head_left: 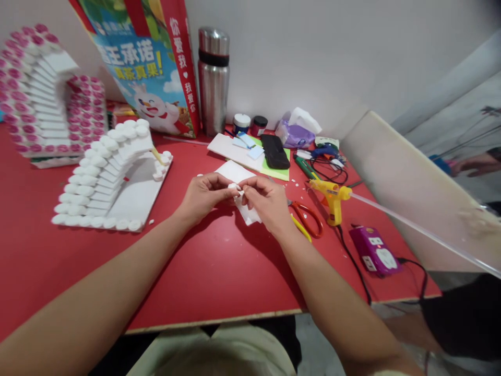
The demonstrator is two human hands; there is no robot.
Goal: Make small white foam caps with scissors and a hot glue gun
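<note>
My left hand [205,197] and my right hand [269,201] meet over the middle of the red table, thumbs and fingertips pinched. Between them is a small white piece [234,186], partly covered by the fingers, so its material is unclear. Under and behind the hands lies a crumpled white sheet [231,169]. To the left stands a white model staircase [105,183] edged with round white pads. Just past my right wrist are pliers with red handles [313,222] and a yellow-handled tool [300,228], partly hidden by the arm.
At right, a yellow glue gun [332,197] holds a long clear stick reaching past the table edge; its cord runs near a purple power box [376,250]. A steel thermos [213,83], printed bag [151,68] and pink-dotted model [50,99] line the back. Another person's hand [475,164] shows far right.
</note>
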